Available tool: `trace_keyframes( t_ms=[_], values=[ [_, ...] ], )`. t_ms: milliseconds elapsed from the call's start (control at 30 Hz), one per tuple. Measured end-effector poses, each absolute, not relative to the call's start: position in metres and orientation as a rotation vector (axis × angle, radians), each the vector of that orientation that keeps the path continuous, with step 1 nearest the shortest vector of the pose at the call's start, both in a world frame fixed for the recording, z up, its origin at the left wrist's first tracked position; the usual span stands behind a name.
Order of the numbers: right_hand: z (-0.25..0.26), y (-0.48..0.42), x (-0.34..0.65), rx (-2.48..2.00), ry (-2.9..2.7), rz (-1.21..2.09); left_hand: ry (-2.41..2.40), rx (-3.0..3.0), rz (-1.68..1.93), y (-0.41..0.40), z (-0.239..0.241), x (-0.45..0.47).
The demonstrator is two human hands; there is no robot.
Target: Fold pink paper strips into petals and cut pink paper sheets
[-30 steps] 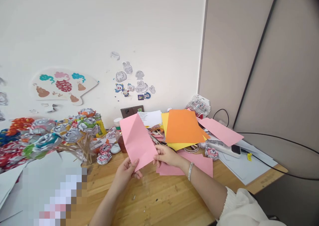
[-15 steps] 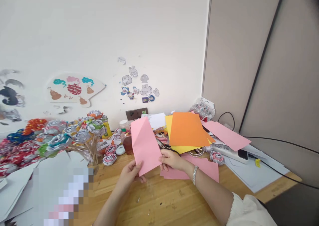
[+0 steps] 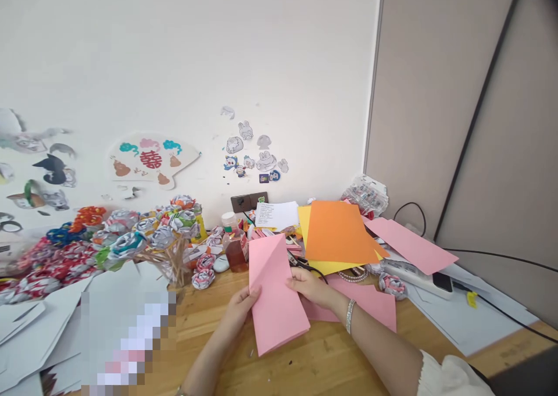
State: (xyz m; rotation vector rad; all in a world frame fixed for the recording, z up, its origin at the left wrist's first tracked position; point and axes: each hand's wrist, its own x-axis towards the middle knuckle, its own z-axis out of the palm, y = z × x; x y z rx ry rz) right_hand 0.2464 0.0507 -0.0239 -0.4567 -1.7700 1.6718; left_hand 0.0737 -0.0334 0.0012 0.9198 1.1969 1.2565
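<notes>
A folded pink sheet of paper with a diagonal crease is held over the wooden desk, tilted with its top leaning left. My left hand pinches its left edge. My right hand, with a bracelet on the wrist, grips its right edge, fingers curled on the sheet. Another pink sheet lies flat under my right wrist.
Orange paper on yellow sheets lies behind the hands, with a further pink sheet to the right. Paper flowers on sticks crowd the left. A small bottle, a power strip with cables and white sheets surround the work area.
The pink sheet has come down and nearer to me, and both hands have slid up along its side edges. The view has shifted left.
</notes>
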Motion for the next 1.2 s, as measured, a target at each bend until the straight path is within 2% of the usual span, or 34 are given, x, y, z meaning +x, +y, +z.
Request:
trace_keyframes(
  t_ms=[233, 533, 900, 1200],
  values=[
    [-0.025, 0.046, 0.244, -0.413, -1.785, 1.751, 1.253, 0.958, 1.266, -0.029, 0.004, 0.064],
    [-0.033, 0.052, 0.239, -0.532, -1.751, 1.562, 1.294, 1.018, 1.202, -0.030, 0.001, 0.066],
    [-0.036, 0.050, 0.239, -0.537, -1.766, 1.641, 1.305, 1.090, 1.234, -0.030, 0.002, 0.067],
    [-0.036, 0.041, 0.238, -0.518, -1.745, 1.753, 1.436, 1.051, 1.411, -0.026, 0.001, 0.060]
  ],
)
